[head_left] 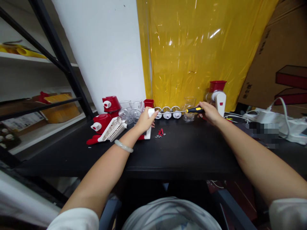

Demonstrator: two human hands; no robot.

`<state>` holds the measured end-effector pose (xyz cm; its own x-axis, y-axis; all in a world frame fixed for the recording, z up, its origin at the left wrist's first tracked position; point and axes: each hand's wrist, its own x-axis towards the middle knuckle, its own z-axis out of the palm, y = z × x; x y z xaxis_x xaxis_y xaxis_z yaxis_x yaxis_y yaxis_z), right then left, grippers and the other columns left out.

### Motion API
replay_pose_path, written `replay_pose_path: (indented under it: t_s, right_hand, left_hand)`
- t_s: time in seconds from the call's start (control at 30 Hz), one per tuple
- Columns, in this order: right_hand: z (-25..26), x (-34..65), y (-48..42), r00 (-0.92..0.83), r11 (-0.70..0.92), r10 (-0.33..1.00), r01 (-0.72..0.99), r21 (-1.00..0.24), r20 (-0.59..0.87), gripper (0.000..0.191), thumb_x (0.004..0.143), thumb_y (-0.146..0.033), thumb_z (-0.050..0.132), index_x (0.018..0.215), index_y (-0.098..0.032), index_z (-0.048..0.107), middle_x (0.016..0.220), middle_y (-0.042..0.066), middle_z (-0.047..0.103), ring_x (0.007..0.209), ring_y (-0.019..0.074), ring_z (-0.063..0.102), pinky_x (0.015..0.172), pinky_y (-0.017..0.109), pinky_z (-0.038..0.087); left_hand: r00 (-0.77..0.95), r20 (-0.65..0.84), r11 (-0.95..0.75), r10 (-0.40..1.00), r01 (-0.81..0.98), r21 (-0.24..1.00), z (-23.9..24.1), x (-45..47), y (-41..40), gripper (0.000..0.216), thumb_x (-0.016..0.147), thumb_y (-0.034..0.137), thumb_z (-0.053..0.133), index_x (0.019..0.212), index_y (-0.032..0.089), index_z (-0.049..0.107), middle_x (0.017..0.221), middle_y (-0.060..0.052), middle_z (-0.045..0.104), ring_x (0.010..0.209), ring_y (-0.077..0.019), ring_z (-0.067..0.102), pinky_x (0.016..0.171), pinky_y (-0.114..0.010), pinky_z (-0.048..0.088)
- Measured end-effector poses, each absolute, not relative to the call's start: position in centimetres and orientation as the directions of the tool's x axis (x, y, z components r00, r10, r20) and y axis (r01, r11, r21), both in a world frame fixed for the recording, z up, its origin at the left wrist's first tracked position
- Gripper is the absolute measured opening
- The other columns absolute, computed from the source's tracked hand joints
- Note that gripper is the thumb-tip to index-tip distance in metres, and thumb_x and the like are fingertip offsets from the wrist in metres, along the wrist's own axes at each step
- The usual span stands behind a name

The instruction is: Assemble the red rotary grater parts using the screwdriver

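Note:
My left hand is closed around a white plastic crank handle, whose red grip shows below the fingers. In my right hand is a screwdriver with a black and yellow handle, held level. Its long shaft runs left to the top of the white handle at my left fingers; the tip itself is hidden. Small red pieces and screws lie on the black table just right of the crank handle. Behind the shaft, several metal grater drums stand in a row.
Red housings, a stack of white crank handles and clear plastic parts sit at the left. A clear cup and an assembled red and white grater stand at the right. White cables and a power strip lie farther right.

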<state>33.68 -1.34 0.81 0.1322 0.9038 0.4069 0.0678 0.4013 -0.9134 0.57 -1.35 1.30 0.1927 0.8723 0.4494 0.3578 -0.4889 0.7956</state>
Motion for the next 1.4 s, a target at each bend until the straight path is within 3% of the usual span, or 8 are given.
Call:
replay_pose_path:
  t_s: [0.2, 0.5, 0.63, 0.73, 0.87, 1.4]
  right_hand:
    - [1.4, 33.1, -2.2, 0.123, 0.379, 0.924, -0.182, -0.907, 0.362, 0.027, 0.069, -0.04, 0.076, 0.081, -0.026, 0.056, 0.078, -0.003, 0.058, 0.06, 0.0126, 0.055, 0.055, 0.028, 0.047]
    - [1.7, 33.4, -3.0, 0.044, 0.378, 0.924, -0.246, -0.892, 0.38, 0.021, 0.068, -0.025, 0.069, 0.085, -0.029, 0.059, 0.079, -0.001, 0.058, 0.076, 0.0169, 0.059, 0.067, 0.033, 0.052]
    - [1.6, 33.4, -2.6, 0.095, 0.39, 0.921, -0.253, -0.885, 0.379, 0.013, 0.075, -0.039, 0.064, 0.078, -0.027, 0.059, 0.082, 0.001, 0.061, 0.082, 0.0198, 0.061, 0.064, 0.032, 0.053]
    - [1.6, 33.3, -2.4, 0.101, 0.354, 0.935, -0.219, -0.909, 0.34, 0.032, 0.08, -0.058, 0.058, 0.077, -0.026, 0.058, 0.08, 0.004, 0.063, 0.083, 0.0229, 0.064, 0.061, 0.034, 0.053]
    - [1.5, 33.2, -2.2, 0.082, 0.336, 0.941, -0.163, -0.927, 0.327, 0.046, 0.076, -0.072, 0.056, 0.078, -0.025, 0.055, 0.076, 0.005, 0.066, 0.078, 0.0257, 0.067, 0.061, 0.038, 0.053]
    - [1.0, 33.3, -1.6, 0.102, 0.325, 0.945, -0.171, -0.93, 0.311, 0.041, 0.081, -0.065, 0.056, 0.081, -0.025, 0.056, 0.073, 0.004, 0.068, 0.066, 0.0227, 0.067, 0.06, 0.038, 0.053]
  left_hand:
    - [0.19, 0.442, -0.481, 0.877, 0.35, 0.803, 1.3, 0.6, -1.3, 0.046, 0.086, 0.055, 0.061, 0.112, 0.02, 0.047, 0.06, 0.002, 0.056, 0.047, -0.0155, 0.06, 0.044, -0.028, 0.051]
    - [0.193, 0.434, -0.475, 0.88, 0.341, 0.811, 1.1, 0.6, -1.3, 0.049, 0.085, 0.058, 0.062, 0.112, 0.02, 0.047, 0.062, 0.001, 0.057, 0.048, -0.0158, 0.061, 0.045, -0.028, 0.052]
    - [0.193, 0.437, -0.477, 0.879, 0.351, 0.805, 1.2, 0.6, -1.4, 0.048, 0.085, 0.057, 0.061, 0.112, 0.019, 0.047, 0.06, 0.002, 0.056, 0.047, -0.0164, 0.061, 0.044, -0.028, 0.051]
    - [0.191, 0.44, -0.479, 0.878, 0.351, 0.804, 1.3, 0.6, -1.4, 0.047, 0.086, 0.057, 0.06, 0.111, 0.019, 0.047, 0.059, 0.002, 0.056, 0.047, -0.016, 0.06, 0.045, -0.028, 0.051]
    - [0.184, 0.437, -0.474, 0.88, 0.343, 0.811, 1.3, 0.7, -1.4, 0.049, 0.084, 0.058, 0.062, 0.11, 0.02, 0.047, 0.059, 0.003, 0.056, 0.047, -0.0152, 0.06, 0.045, -0.027, 0.051]
    - [0.202, 0.448, -0.492, 0.871, 0.356, 0.795, 1.3, 0.6, -1.5, 0.051, 0.084, 0.06, 0.06, 0.111, 0.019, 0.047, 0.062, 0.002, 0.056, 0.049, -0.0177, 0.062, 0.044, -0.028, 0.051]
